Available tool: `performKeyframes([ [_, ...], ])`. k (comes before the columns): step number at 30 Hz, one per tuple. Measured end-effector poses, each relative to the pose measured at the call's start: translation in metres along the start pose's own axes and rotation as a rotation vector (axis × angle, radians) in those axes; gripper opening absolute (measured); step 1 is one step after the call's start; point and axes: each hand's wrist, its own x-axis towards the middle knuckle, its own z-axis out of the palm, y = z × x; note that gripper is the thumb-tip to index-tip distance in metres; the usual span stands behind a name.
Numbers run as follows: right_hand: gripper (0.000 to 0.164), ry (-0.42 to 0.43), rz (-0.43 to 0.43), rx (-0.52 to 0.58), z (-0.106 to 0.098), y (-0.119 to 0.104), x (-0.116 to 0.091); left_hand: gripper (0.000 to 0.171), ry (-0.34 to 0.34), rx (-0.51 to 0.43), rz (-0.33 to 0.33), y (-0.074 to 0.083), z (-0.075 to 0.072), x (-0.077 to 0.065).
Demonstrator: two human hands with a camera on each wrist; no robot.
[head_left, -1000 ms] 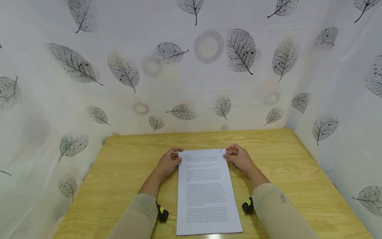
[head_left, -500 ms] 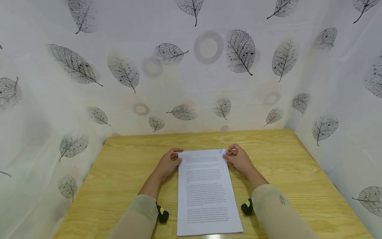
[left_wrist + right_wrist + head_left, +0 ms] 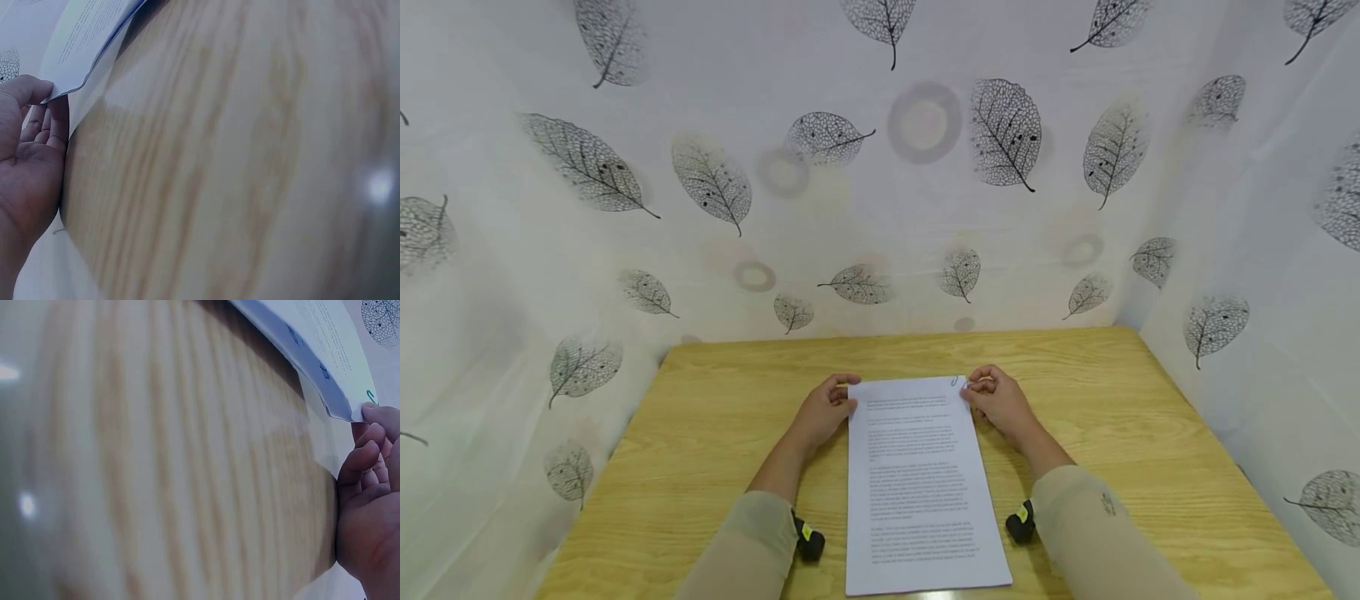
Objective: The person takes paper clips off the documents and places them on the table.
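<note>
Watching remotely, I've got left hand and right hand pinching the far corners of the paper stack, mid-worktop toward the near edge, seemingly sharing control evenly.

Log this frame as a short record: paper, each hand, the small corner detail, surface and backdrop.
Paper: printed paper stack, long side running away from the person; text too small to read
Left hand: left hand pinches the far left corner, thumb on top
Right hand: right hand pinches the far right corner, thumb on top
Corner detail: small curved green shape near the right thumb; clip or ink, cannot tell
Surface: wood-grain table
Backdrop: pale sheeting printed with dark leaves and faint rings
</note>
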Motion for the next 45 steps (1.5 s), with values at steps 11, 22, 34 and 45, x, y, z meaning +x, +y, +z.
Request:
performKeyframes([
  [11, 0.031, 0.001, 0.005, -0.002, -0.0014, 0.0004, 0.0003, 0.039, 0.009, -0.006, -0.021, 0.0011, 0.0006, 0.0002],
  [22, 0.035, -0.001, 0.005, -0.044, 0.0001, -0.0010, -0.0014, 0.038, 0.013, -0.013, -0.008, -0.0003, 0.0017, 0.0008],
  [34, 0.030, 0.004, 0.008, -0.031, 0.0009, -0.0008, -0.0015, 0.037, 0.014, -0.033, 0.001, -0.0016, 0.0010, 0.0004],
  [45, 0.031, 0.019, 0.009, -0.055, -0.0005, -0.0007, -0.0026, 0.039, 0.001, -0.029, 0.004, -0.0013, 0.0010, -0.0001],
])
